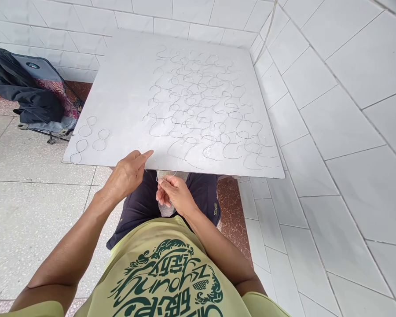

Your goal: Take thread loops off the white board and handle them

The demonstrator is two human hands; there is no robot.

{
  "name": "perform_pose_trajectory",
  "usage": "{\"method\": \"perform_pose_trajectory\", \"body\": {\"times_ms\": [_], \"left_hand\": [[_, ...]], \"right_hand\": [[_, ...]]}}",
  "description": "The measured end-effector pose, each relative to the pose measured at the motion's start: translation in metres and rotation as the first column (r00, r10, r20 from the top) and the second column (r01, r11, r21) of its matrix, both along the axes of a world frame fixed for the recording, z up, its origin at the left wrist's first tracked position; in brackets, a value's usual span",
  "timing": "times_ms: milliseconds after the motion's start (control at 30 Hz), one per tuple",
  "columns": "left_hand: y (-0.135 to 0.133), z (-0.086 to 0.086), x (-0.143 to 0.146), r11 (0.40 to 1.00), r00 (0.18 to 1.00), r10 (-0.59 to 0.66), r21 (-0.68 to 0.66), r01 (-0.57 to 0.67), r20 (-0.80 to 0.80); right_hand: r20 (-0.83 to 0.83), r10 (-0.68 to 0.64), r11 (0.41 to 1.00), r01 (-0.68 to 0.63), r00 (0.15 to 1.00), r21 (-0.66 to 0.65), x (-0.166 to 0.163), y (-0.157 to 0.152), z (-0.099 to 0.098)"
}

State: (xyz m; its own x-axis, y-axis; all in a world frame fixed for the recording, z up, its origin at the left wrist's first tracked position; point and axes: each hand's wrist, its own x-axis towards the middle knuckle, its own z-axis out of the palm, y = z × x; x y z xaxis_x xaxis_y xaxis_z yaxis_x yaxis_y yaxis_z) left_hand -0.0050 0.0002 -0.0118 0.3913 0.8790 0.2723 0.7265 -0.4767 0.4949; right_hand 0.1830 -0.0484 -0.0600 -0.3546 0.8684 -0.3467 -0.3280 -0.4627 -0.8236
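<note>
A white flat board (112, 97) lies tilted in front of me, its near edge just above my lap. Much of its right part carries a dense web of thin looped wire (201, 105). Several separate figure-eight wire loops (89, 138) lie near its left corner. My left hand (125, 176) is at the near edge, with the index fingertip at or against the board and no held object visible. My right hand (176, 196) is below the edge, its fingertips pinching a thin wire strand (161, 178).
White tiles (333, 132) cover the wall or surface to the right and behind the board. A speckled tile floor (36, 211) lies to the left. A dark bag with patterned cloth (33, 88) rests on a low folding frame at the left. My dark shorts and yellow-green printed shirt fill the bottom.
</note>
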Motion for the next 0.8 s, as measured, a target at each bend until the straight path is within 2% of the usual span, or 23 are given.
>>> {"method": "perform_pose_trajectory", "body": {"times_ms": [133, 233, 367, 500, 667, 800], "left_hand": [[0.007, 0.012, -0.007, 0.996, 0.991, -0.079, -0.043, 0.075, -0.107], [0.008, 0.015, -0.006, 0.995, 0.990, -0.094, -0.030, 0.092, -0.106], [0.002, 0.011, 0.003, 1.000, 1.000, -0.002, -0.004, 0.002, -0.005], [-0.007, 0.001, 0.013, 0.998, 0.996, 0.058, -0.041, -0.055, 0.069], [-0.007, -0.004, 0.012, 0.998, 0.999, -0.004, -0.060, 0.007, 0.044], [-0.003, -0.001, 0.006, 0.996, 0.998, -0.063, -0.055, 0.064, 0.017]], "right_hand": [[0.031, 0.043, 0.998, -0.041, 0.999, -0.039, 0.003, 0.002, 0.001], [-0.011, -0.004, 1.000, 0.003, 1.000, -0.028, 0.004, 0.003, 0.002], [-0.130, -0.069, 0.998, 0.069, 0.989, -0.007, 0.001, 0.002, 0.000], [-0.249, -0.095, 0.995, 0.083, 0.964, -0.060, -0.008, -0.001, -0.001], [-0.352, -0.162, 0.985, 0.130, 0.922, -0.112, -0.014, -0.003, 0.002], [-0.362, -0.137, 0.988, 0.102, 0.922, -0.112, -0.015, -0.007, 0.002]]}}
